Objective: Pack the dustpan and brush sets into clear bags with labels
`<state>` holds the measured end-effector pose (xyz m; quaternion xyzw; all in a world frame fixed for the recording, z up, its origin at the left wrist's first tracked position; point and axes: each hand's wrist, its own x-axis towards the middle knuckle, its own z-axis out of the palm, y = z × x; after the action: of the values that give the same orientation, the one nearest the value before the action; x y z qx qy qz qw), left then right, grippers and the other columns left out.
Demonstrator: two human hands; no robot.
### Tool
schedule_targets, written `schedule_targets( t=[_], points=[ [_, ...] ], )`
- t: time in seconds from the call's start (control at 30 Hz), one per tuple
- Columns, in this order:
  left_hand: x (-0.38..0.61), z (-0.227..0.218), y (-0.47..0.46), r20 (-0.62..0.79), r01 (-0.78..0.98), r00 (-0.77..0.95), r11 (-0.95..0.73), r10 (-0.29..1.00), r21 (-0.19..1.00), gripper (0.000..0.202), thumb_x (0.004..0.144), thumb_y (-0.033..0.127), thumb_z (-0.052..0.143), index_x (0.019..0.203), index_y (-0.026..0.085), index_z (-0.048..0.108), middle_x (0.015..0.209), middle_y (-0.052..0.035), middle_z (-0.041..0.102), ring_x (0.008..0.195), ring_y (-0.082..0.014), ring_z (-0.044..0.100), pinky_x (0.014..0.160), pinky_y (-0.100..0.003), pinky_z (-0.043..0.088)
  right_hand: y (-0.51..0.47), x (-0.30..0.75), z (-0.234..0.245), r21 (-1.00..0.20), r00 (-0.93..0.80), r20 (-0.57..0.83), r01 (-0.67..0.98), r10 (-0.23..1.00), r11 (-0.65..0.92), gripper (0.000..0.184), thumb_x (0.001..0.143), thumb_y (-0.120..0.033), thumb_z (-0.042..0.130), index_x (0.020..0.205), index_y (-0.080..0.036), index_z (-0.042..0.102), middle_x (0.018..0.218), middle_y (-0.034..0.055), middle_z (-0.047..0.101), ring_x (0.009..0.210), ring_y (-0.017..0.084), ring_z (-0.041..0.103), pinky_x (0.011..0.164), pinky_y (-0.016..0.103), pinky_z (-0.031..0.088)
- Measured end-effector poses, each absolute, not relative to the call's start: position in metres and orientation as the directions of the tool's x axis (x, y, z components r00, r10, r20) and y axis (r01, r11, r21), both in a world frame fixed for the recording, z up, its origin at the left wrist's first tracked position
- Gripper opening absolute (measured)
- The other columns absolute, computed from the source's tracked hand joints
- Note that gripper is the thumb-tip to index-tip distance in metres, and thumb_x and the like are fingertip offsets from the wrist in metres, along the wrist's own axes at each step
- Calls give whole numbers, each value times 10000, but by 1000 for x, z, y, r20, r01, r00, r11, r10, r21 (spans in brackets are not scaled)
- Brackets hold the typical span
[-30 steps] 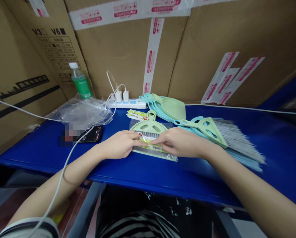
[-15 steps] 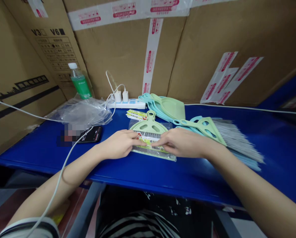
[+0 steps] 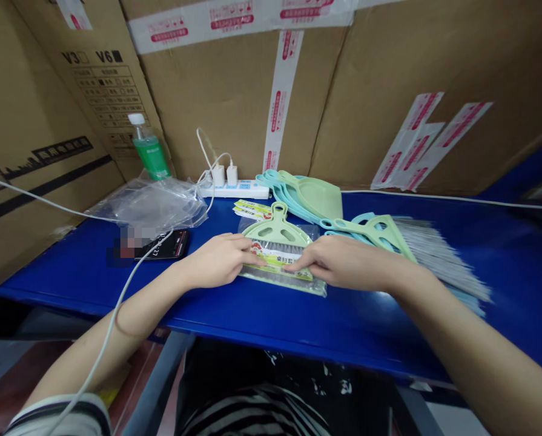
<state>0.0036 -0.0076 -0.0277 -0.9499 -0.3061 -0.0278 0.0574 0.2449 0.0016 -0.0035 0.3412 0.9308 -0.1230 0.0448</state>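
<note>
Pressing down on a bagged dustpan set (image 3: pixel 276 233) at the centre of the frame, the left hand (image 3: pixel 218 260) and right hand (image 3: pixel 343 263) rested fingertips on its label, fingers loosely spread and gripping nothing. The set lay on the blue table (image 3: pixel 261 315), with brushes (image 3: pixel 416 248) just right of it and a phone (image 3: pixel 166 245) to its left.

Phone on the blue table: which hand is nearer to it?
Left. The left hand lies just right of the phone; the right hand is farther right, across the bagged dustpan.

Mint-green dustpan-and-brush set (image 3: pixel 277 232) inside clear bag (image 3: pixel 315 289), flat on blue table (image 3: pixel 298 321), handle pointing away.
</note>
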Motion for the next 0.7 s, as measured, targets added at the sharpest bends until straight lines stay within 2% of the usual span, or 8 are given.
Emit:
schedule_targets(
  t=[0.13,0.33,0.5,0.7],
  points=[
    [0,-25,-6,110,600,799,-795,591,-84,462,776,24,441,1039,280,722,774,-25,596,767,-168,556,770,-305,479,2,251,1,-205,-732,-228,681,642,703,499,766,-60,415,1091,-285,720,926,31,758,670,151,640,604,265,439],
    [-3,-21,-6,106,653,755,-756,648,-31,472,762,7,443,980,298,745,709,-6,584,719,-150,547,729,-266,478,5,263,5,-206,-657,-266,753,705,625,445,739,-58,440,935,-283,771,940,23,757,790,191,671,673,302,487],
    [-5,-19,-5,78,702,710,-713,700,3,477,766,18,448,996,316,741,700,2,597,707,-146,554,653,-248,467,8,267,3,-226,-672,-252,740,696,633,451,728,-72,430,930,-286,772,887,23,759,750,187,666,633,296,486],
    [-15,-12,-1,-2,768,640,-640,768,30,505,726,0,418,926,316,757,711,13,616,745,-141,578,674,-242,456,8,264,6,-257,-651,-274,759,707,599,429,730,-63,428,865,-262,783,857,20,756,749,173,653,646,275,466]
  ],
)
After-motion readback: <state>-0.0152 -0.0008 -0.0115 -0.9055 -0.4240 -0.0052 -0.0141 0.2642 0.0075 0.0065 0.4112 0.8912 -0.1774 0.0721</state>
